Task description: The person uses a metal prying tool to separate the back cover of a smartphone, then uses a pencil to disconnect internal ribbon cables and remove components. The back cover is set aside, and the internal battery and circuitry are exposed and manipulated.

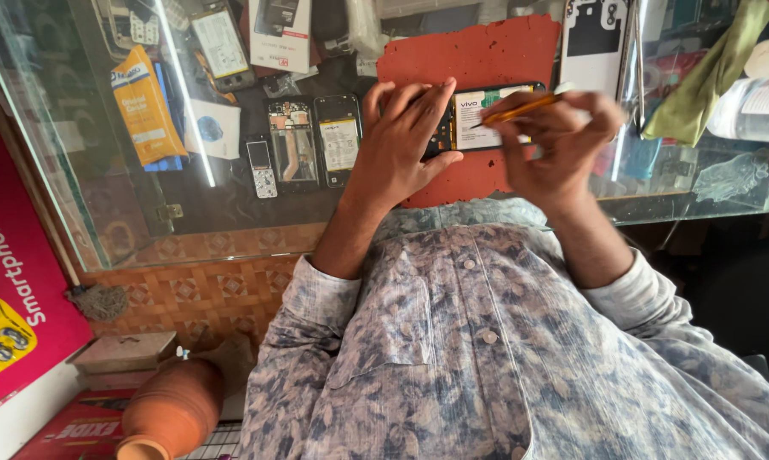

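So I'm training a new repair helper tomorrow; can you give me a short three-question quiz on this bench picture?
1. True or false: the left hand rests on the opened phone.
2. What does the right hand hold? A) a yellow-handled tool B) a cloth C) a bottle
3. What colour is the mat under the phone?

Key:
1. True; the phone's back is off and its battery shows.
2. A; the yellow-handled tool points at the phone's inside.
3. Red, lying on the glass counter.
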